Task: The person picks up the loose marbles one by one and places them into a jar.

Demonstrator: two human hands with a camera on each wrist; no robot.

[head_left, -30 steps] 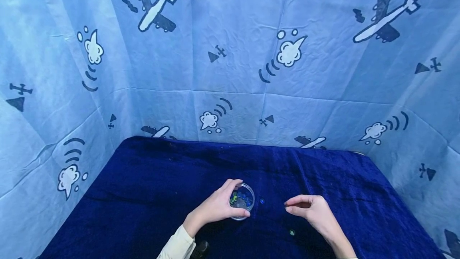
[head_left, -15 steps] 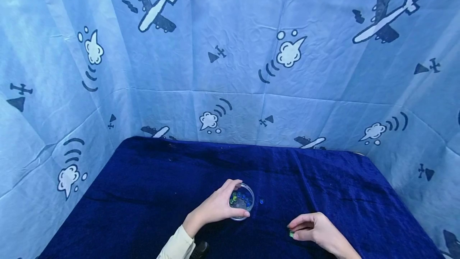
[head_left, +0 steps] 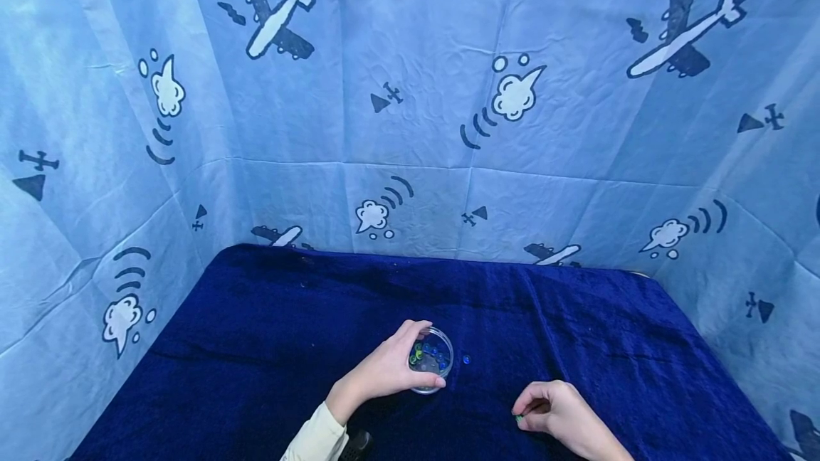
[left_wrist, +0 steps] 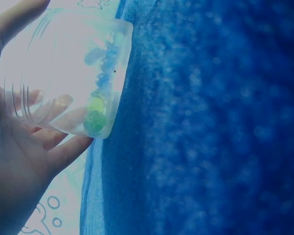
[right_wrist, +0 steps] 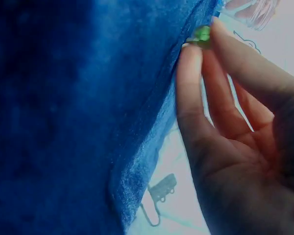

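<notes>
My left hand [head_left: 387, 365] grips a clear round plastic jar [left_wrist: 63, 63] from its left side, thumb in front and fingers behind. The jar stands upright on the blue cloth, with several green and blue marbles [left_wrist: 94, 121] lying on its bottom. To the right, my right hand [head_left: 557, 407] is down at the cloth. Its thumb and fingertips pinch a green marble [right_wrist: 202, 34], mostly covered by the fingers in the head view. A single blue marble [head_left: 466, 359] lies on the cloth just right of the jar.
Dark blue velvet cloth [head_left: 288, 319] covers the table, slightly creased at the right. Light blue curtains [head_left: 423, 126] with airplane prints hang behind and at both sides. A small black object [head_left: 356, 444] shows beside the left sleeve at the bottom edge.
My right hand has moved down toward the near side and taken the green marble between thumb and fingertips. The left hand and the jar have stayed in place.
</notes>
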